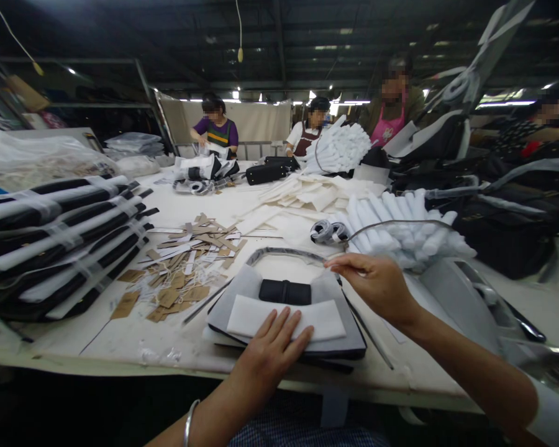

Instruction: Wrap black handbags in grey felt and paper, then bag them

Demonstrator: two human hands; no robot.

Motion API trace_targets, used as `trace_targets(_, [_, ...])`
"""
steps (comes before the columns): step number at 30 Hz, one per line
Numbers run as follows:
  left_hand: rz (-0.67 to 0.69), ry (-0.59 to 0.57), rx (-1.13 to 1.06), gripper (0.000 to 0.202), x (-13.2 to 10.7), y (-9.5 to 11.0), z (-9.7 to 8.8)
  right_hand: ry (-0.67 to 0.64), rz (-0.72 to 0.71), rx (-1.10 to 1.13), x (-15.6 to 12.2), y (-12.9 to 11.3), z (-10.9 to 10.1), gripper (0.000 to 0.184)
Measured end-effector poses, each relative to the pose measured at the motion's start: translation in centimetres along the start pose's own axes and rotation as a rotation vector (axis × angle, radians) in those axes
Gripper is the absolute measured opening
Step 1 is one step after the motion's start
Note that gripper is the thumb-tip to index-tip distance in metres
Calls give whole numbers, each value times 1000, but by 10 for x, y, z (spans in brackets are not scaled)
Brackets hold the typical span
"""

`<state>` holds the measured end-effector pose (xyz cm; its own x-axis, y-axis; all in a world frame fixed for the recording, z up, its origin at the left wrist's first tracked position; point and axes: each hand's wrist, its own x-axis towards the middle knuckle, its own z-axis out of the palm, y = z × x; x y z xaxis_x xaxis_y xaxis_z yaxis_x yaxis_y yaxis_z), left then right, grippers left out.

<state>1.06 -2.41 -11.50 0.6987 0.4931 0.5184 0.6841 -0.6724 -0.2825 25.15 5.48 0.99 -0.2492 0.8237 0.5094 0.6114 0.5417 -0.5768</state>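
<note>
Pinching the wrapped handle narrowly with the right hand; resting the left hand flat on the white foam strip, fingers spread, grasping nothing. Have the black bag just ahead of the left grip, flat on the table. Judging by the layout: foam laid on, handle covered. Can see no tape across the foam, unlike on the stacked bags well left of the grip. Cannot see inside the black bag, nor make out contents of the clear plastic bag beyond that stack.
</note>
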Motion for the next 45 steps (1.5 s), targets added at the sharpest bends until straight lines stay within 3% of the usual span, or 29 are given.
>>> trace_targets(6, [-33, -31, -39, 44, 0, 3, -1, -19, -189, -69, -60, -19, 1, 19])
trace_targets(15, [-73, -52, -97, 41, 0, 5, -1, -97, -465, -123, -129, -19, 19, 63])
trace_targets(20, [-99, -67, -128, 43, 0, 7, 0, -129, -512, -176, -148, -7, 29, 55])
trace_targets(25, [-93, -83, -154, 45, 1, 5, -3, -33, -611, -224, -158, 6, 40, 37])
trace_targets(35, [61, -159, -179, 50, 1, 6, -13, 48, -609, -216, -173, 29, 56, 34])
trace_targets(40, [47, -134, -182, 46, 0, 10, -14, -7, -630, -214, -164, 15, 41, 25])
trace_targets(45, [12, -102, -187, 47, -2, 13, -10, -55, -515, -177, -137, -2, 23, 18])
